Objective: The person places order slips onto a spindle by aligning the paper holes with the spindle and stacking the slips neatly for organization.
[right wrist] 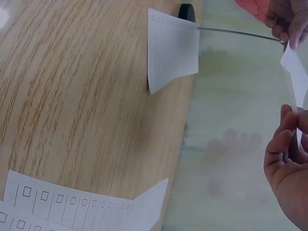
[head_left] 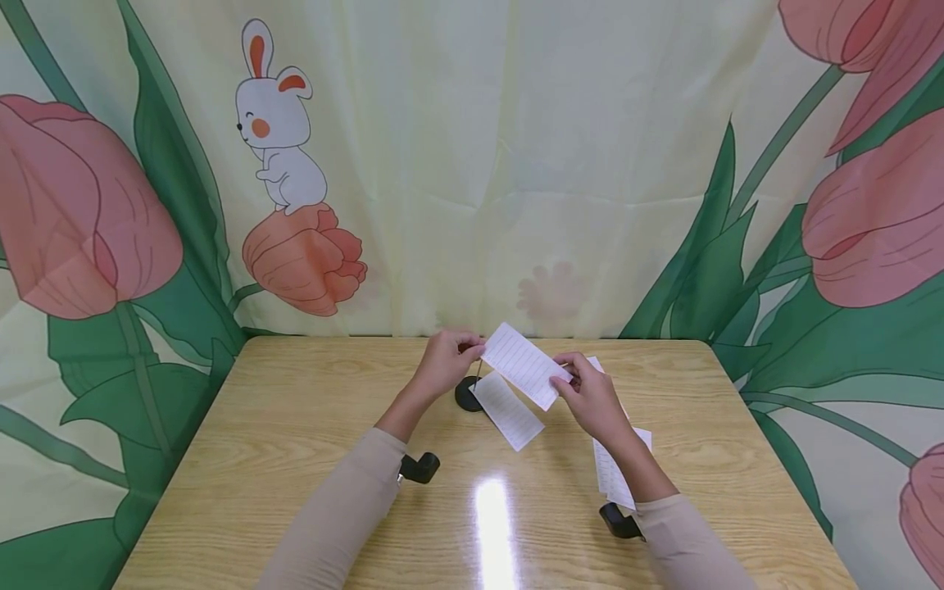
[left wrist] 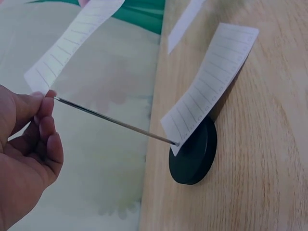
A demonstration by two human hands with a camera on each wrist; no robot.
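A bill spike with a round black base (head_left: 467, 397) and a thin metal rod (left wrist: 115, 120) stands near the table's back edge. One lined paper slip (head_left: 509, 412) is pierced by the rod and lies low over the base. My left hand (head_left: 442, 362) pinches the upper left corner of a second lined slip (head_left: 525, 365) right at the rod's tip. Whether the tip has gone through this slip is hidden by the fingers. The slip's lower right end is pinched by my right hand (head_left: 592, 401), between thumb and fingers.
More lined slips (head_left: 610, 475) with small printed squares lie on the wooden table (head_left: 295, 459), partly under the right forearm. Behind the table's back edge hangs a curtain (head_left: 442, 164) printed with tulips and a rabbit. Black wrist devices (head_left: 420, 468) sit by both wrists.
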